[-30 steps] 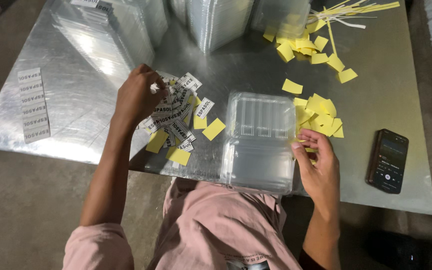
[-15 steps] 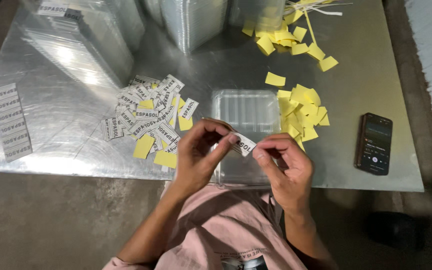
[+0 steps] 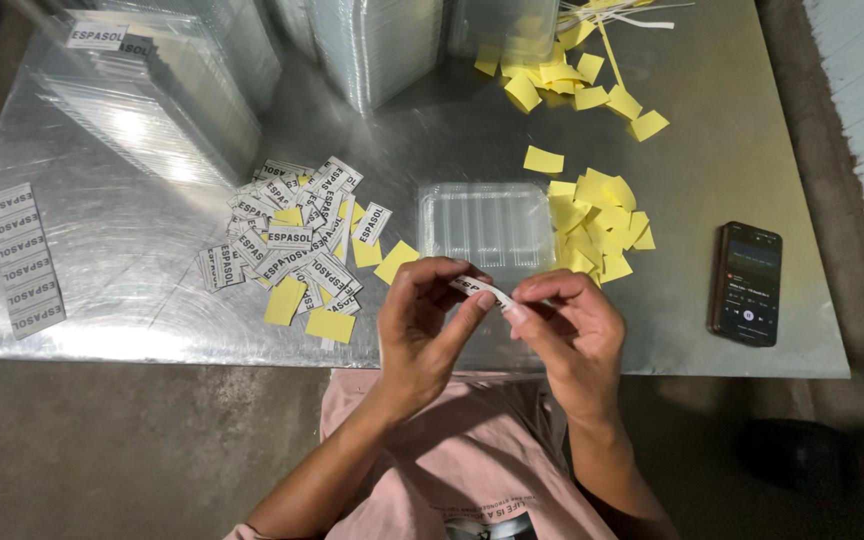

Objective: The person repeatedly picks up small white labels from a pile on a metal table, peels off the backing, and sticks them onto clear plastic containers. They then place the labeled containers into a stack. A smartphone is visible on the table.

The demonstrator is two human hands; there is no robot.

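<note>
- Clear plastic tray [image 3: 487, 222] on metal table [image 3: 732, 150]: loose label pile [image 3: 292, 245] to its left, yellow paper slips [image 3: 597, 225] to its right, phone [image 3: 747, 283] beyond those.
- Label sticker [image 3: 480, 289] just in front of the tray, long axis left-right, slightly tilted.
- Left hand [image 3: 422, 330] and right hand [image 3: 567, 330]: fingertips pinched on the sticker's ends.

Bare forearms, no sleeves visible; pink garment, dark print.

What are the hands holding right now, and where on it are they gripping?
One small white printed label, pinched between both hands: the left hand grips its left end, the right hand its right end, above the clear plastic tray.
</note>
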